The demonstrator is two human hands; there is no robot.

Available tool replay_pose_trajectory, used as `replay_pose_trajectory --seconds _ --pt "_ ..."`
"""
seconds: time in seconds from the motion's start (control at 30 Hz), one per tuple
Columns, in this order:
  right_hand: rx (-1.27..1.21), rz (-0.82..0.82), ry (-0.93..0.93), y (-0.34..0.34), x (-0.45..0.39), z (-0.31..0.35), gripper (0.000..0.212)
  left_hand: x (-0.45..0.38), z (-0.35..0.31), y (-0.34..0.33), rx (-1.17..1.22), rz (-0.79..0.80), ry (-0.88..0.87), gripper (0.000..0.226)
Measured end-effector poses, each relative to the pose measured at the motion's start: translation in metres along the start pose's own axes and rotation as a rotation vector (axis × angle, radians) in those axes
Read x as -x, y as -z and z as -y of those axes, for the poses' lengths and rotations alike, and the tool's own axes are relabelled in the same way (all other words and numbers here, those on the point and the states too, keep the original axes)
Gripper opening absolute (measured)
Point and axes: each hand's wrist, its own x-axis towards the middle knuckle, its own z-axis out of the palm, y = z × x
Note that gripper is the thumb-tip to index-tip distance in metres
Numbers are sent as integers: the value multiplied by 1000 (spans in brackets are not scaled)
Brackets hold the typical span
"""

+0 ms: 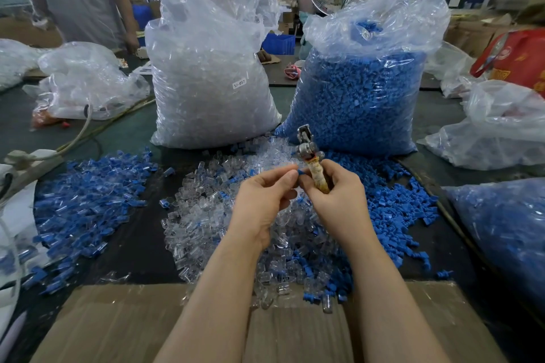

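**Grips closing on one blue plug, most of the assembly waiting**

Pinching a small blue plug [300,171] above the loose clear caps [206,209] on the table [141,244], the left grip [262,197] is meeting the right grip [336,194], which is clutching a wrapped-handle tool [317,175]. Joined pieces [88,200] are lying heaped at the left. The clear-cap bag [212,82] and blue-plug bag [359,97] are standing full, so most is likely remaining.

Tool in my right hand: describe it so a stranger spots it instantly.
Find the tall clear sack of blue plastic pieces. Before it, the right hand holds a small tan-handled tool. Unlike the plastic parts around, it has a wrapped handle and metal head.
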Motion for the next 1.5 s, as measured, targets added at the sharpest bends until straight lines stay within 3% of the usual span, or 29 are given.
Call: replay_pose_trajectory --seconds 0.27,0.47,0.73,1.03,1.5 --pt "-46 10 -32 2 -3 0 5 1 -1 -2 -82 42 -51 17" --pt "-76 -7 -64 -3 -1 1 38 1 -2 -3 -150 -16 -130 13" --pt "-83 -65 -82 -2 -2 0 20 -1 -1 -1 -60 -59 -92 15" --pt "-75 -149 -80 -3 -4 -2 18 -1 -4 2 192 -77 16 16" --pt "-154 -138 -68 -3 -3 6 17 2 -4 0 41 -57 -124 16"
